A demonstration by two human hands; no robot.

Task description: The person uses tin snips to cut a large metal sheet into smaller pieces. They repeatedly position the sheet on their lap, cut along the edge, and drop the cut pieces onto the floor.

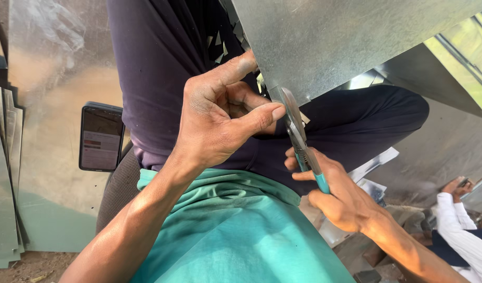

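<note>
**Sheet metal held at the snips**

Over the lap, at the lower corner of a galvanised metal sheet (346, 36), a pair of tin snips (296, 128) is set with its blades against the sheet's edge. The left hand (220, 112) is seen beside that corner: the thumb is pressed up against the underside edge of the sheet, while the forefinger is stretched towards the blades and the other fingers are curled into the palm. Whether a sliver of metal is pinched between thumb and forefinger cannot be told, since the fingertips are partly hidden. The right hand (338, 196) is closed around the teal handles of the snips, lower and nearer the right edge of the view, with the blades pointed up at the sheet.

Dark trousers (162, 63) and a green shirt (236, 230) are seen beneath both hands. Small triangular metal offcuts (220, 44) lie on the trousers near the sheet's left edge. A phone (100, 137) with a lit screen is stood against a large metal panel (57, 78) towards the left edge of the view. At the lower right corner, another person's hand (456, 186) and white sleeve (461, 230) are visible, well apart from the snips.
</note>
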